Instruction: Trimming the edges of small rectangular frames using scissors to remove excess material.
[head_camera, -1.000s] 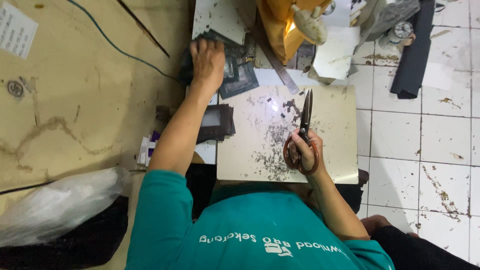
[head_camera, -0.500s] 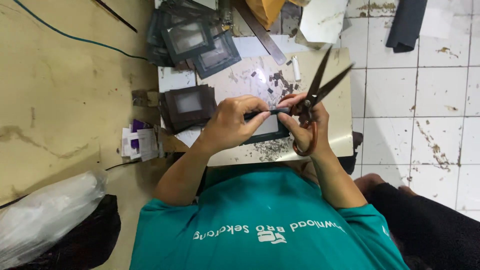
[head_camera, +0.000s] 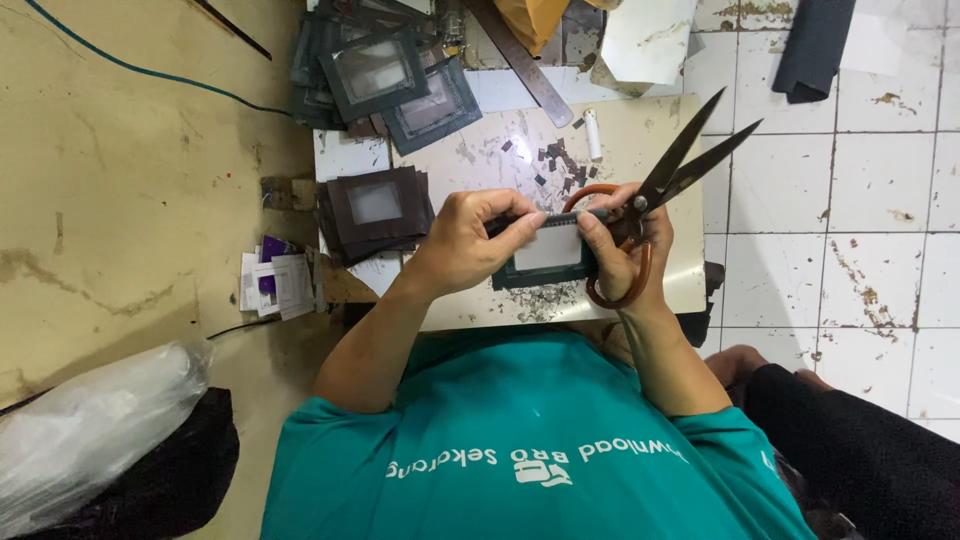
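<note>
My left hand (head_camera: 468, 238) and my right hand (head_camera: 618, 243) pinch the top edge of a dark rectangular frame piece with a pale window (head_camera: 548, 258), held just over the white work board (head_camera: 640, 135). My right hand also has its fingers through the orange handles of large scissors (head_camera: 688, 165). The blades are spread apart and point up and to the right, clear of the piece.
A stack of dark frame pieces (head_camera: 376, 206) lies left of my hands, and a bigger pile (head_camera: 385, 75) sits farther back beside a metal ruler (head_camera: 522, 62). Dark scraps (head_camera: 552, 160) and a white cylinder (head_camera: 593, 135) dot the board. Paper cards (head_camera: 276, 285), a plastic bag (head_camera: 90, 430) and a blue cable (head_camera: 150, 75) lie left.
My left hand came back from the far pile with a frame piece. Both hands now hold it near me, and the scissors have risen off the board with blades spread.
</note>
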